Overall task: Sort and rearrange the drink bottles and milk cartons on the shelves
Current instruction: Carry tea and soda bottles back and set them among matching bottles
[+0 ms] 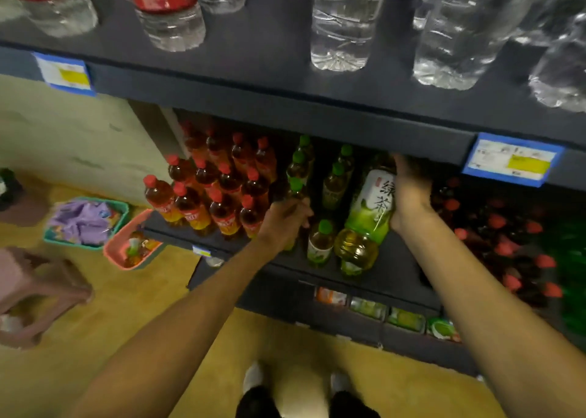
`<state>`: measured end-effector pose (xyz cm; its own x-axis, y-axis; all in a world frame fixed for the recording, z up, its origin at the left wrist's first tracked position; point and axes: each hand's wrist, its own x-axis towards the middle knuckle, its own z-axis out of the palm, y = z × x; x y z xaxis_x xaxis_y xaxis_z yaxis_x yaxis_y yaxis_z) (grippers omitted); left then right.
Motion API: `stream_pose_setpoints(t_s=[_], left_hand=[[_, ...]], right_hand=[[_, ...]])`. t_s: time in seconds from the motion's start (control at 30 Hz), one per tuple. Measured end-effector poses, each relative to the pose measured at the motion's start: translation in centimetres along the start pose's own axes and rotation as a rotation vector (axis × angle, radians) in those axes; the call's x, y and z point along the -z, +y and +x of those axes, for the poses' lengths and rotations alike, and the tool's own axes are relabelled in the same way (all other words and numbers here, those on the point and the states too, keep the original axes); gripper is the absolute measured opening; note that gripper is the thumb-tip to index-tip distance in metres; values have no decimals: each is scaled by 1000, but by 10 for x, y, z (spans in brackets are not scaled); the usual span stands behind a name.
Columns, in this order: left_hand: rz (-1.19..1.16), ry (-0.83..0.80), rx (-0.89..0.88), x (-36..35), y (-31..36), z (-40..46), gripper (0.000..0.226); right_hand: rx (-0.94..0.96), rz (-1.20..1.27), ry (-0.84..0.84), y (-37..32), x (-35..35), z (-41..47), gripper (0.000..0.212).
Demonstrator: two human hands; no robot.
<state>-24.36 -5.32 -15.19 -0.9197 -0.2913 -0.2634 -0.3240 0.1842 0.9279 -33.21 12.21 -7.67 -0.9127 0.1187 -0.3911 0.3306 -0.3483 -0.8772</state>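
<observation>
My right hand (pixel 410 192) grips a large green tea bottle (pixel 367 217) with a white and green label, tilted with its top under the upper shelf's edge. My left hand (pixel 285 219) is curled round a small green-capped tea bottle (pixel 296 186) in the middle shelf (pixel 396 259). More small green-capped bottles (pixel 333 183) stand behind and beside it, one (pixel 321 243) at the front. Red-capped amber tea bottles (pixel 215 189) fill the shelf's left part.
Clear water bottles (pixel 342 21) stand on the upper shelf (pixel 285 113), whose edge overhangs my hands. Dark red-capped bottles (pixel 507 236) crowd the right. Small cartons (pixel 390 313) line the lowest shelf. A teal basket (pixel 85 221), a pink basket (pixel 133 243) and a stool (pixel 35 290) sit on the floor at left.
</observation>
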Motion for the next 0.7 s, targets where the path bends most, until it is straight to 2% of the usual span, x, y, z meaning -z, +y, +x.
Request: stream_pose_setpoints(t_s=[0.03, 0.07, 0.17, 0.23, 0.3, 0.37, 0.43, 0.53, 0.7], left_hand=[[2, -23, -6, 5, -3, 4, 33], [8, -50, -22, 11, -5, 8, 34], [50, -120, -60, 28, -9, 15, 32], [28, -137, -64, 36, -9, 19, 35], [3, -143, -57, 39, -10, 21, 33], [-20, -143, -54, 41, -9, 23, 31], [-43, -139, -45, 41, -8, 26, 31], [-66, -142, -16, 39, -10, 31, 30], [-55, -121, -64, 37, -11, 44, 29]], right_hand=[[27, 20, 38, 2, -3, -5, 89], [61, 40, 78, 5, -5, -10, 84], [194, 134, 176, 13, -14, -18, 48], [309, 150, 196, 12, -20, -19, 46], [375, 32, 212, 7, -28, -19, 44], [327, -149, 208, 6, -36, -12, 27], [287, -225, 185, 9, -42, 0, 15], [260, -294, 130, 17, -50, 13, 23], [219, -404, -1, 35, -52, 32, 53]])
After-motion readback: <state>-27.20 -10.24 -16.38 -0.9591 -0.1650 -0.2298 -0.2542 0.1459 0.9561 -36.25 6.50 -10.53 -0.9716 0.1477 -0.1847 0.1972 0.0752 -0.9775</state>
